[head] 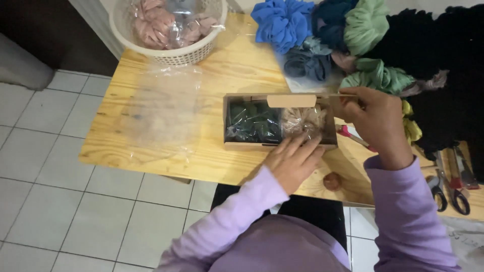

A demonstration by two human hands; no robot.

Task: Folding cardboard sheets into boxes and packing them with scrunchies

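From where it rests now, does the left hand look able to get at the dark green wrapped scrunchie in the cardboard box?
Probably yes: the left hand rests on the open cardboard box edge, and the dark green wrapped scrunchie lies uncovered just beside it.

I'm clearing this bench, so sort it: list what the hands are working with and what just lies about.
In hand:
cardboard box
dark green wrapped piece
pale wrapped piece
left hand
right hand

Lying about:
white basket
loose clear bags
scrunchie pile
scissors
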